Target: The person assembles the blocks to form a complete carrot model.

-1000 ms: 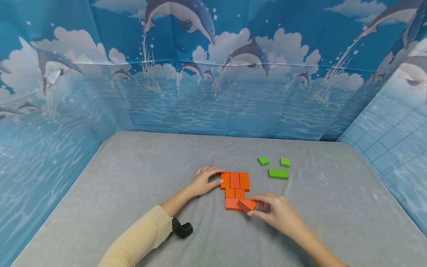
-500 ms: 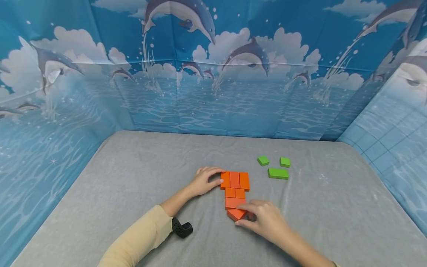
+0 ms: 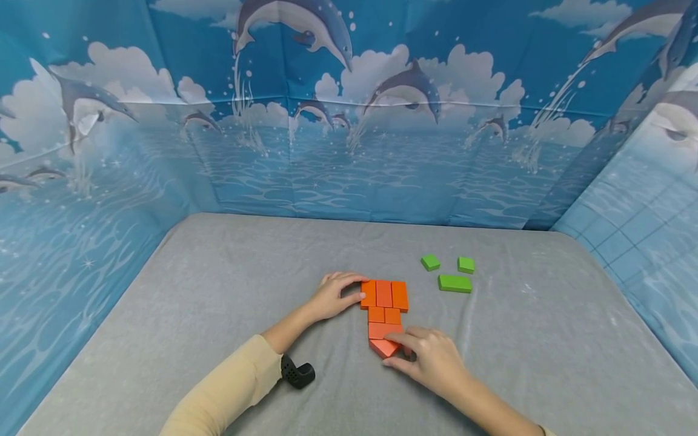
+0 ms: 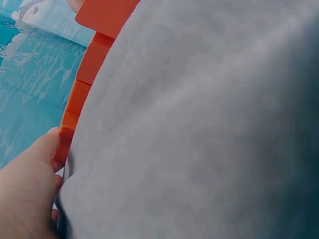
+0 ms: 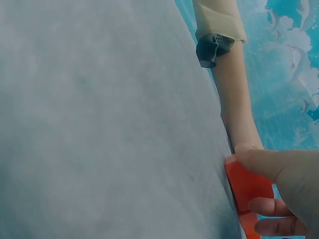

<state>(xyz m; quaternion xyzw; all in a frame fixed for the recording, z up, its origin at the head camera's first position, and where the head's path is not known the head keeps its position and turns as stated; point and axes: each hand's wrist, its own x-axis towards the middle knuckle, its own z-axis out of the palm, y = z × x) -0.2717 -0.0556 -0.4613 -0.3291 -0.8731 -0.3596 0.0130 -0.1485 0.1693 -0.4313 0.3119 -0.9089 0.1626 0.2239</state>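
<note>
Orange blocks lie flat in a joined figure on the grey cloth: three upright oblong blocks (image 3: 384, 293) side by side, two small square blocks (image 3: 384, 315) below, then a wide oblong block (image 3: 382, 330). At the near end sits an orange triangular block (image 3: 383, 347), its point toward me. My right hand (image 3: 433, 357) pinches this triangle between thumb and fingers, its long side against the wide block. My left hand (image 3: 335, 297) rests at the left side of the top row, thumb and forefinger touching the leftmost block. The left wrist view shows the thumb (image 4: 46, 144) against that block's side.
Two small green square blocks (image 3: 430, 262) and a green oblong block (image 3: 454, 283) lie to the far right of the orange figure. A black strap-like device (image 3: 298, 373) sits by my left sleeve. A dolphin-print curtain (image 3: 349, 163) rises behind the table.
My right hand has brought the triangular block leftward and down from over the wide block, turned its point toward me and pushed it up against that block. My left hand has stayed put.
</note>
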